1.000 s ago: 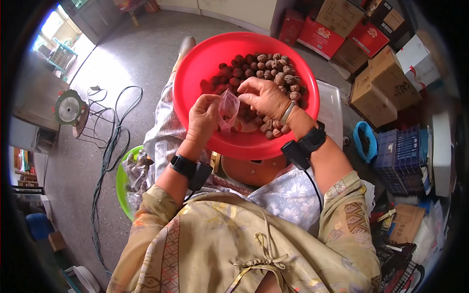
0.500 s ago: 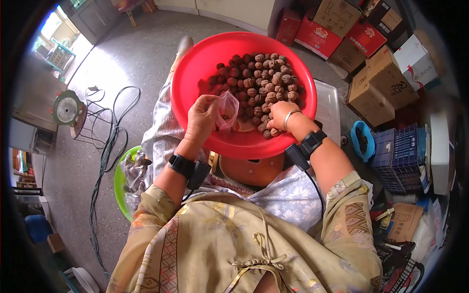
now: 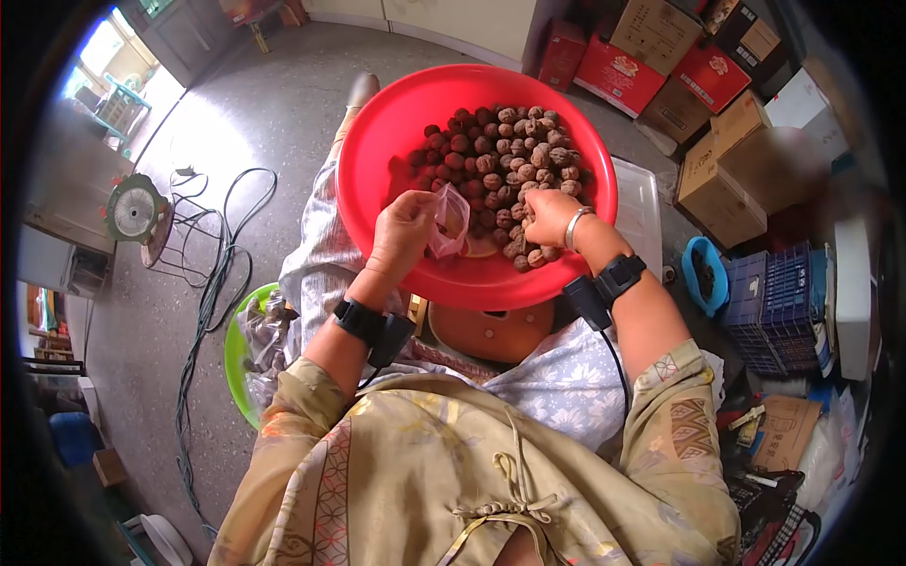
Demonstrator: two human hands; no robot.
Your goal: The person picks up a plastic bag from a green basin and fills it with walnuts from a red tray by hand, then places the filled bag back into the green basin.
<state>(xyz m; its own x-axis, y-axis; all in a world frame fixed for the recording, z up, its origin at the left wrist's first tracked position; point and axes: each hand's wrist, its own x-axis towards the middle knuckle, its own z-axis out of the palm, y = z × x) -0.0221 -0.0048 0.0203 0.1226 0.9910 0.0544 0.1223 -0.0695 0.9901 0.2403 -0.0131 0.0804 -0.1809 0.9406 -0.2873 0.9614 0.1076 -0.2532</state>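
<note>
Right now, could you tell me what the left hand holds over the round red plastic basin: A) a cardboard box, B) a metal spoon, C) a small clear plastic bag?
C: the left hand pinches a small clear plastic bag over the round red plastic basin of brown walnuts.

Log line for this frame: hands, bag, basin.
left hand: holds bag | right hand: down among walnuts | basin: red, walnuts inside
</note>
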